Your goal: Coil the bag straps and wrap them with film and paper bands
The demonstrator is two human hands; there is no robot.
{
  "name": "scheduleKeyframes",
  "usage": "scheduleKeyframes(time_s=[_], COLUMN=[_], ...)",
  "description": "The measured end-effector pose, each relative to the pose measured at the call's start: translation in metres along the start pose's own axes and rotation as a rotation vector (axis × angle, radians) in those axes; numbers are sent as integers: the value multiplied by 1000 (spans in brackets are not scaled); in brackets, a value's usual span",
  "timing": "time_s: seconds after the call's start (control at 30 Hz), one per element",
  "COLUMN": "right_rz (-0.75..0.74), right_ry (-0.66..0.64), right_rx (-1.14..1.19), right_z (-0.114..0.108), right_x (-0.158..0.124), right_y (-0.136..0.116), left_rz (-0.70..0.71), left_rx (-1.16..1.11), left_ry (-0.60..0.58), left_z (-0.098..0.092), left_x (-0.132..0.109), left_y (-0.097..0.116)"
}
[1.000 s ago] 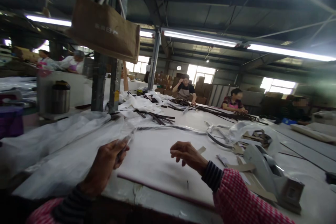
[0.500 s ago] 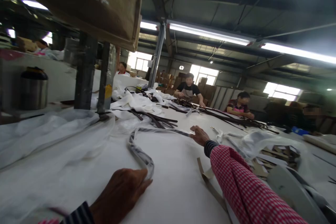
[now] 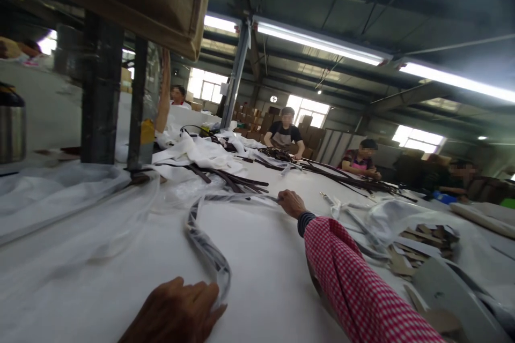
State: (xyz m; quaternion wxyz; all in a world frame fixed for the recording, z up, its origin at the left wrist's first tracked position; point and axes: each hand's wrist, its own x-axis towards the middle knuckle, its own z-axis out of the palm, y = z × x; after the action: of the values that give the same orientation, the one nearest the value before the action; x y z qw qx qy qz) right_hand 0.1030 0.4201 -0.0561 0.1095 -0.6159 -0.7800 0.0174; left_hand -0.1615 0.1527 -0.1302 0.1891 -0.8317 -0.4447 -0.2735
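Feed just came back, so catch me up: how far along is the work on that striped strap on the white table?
Done: the strap looks sleeved in clear plastic along its visible length. In hand: the left hand lies flat at its near bend, the right hand at its far end. Left: dark bare straps lie heaped further back.

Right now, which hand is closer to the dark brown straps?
Right. The right hand is just right of the dark brown straps; the left hand rests far back, near the camera.
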Motion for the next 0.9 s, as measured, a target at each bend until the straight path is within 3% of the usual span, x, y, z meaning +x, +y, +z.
scheduleKeyframes(time_s=[0.17,0.43,0.67,0.9], right_rz=[-90,-284,-375,-475], right_ry=[50,416,637,1081], right_rx=[234,597,743,764], right_z=[-46,-178,-263,-346], right_x=[-29,-88,-184,-277], right_y=[-11,-49,-52,-23], left_rz=[-125,-212,-330,-581], left_rx=[-55,-123,-103,-69], left_ry=[-185,-276,-174,54], left_z=[-17,-27,-33,-37], left_x=[4,10,9,10], left_y=[8,4,-5,-19])
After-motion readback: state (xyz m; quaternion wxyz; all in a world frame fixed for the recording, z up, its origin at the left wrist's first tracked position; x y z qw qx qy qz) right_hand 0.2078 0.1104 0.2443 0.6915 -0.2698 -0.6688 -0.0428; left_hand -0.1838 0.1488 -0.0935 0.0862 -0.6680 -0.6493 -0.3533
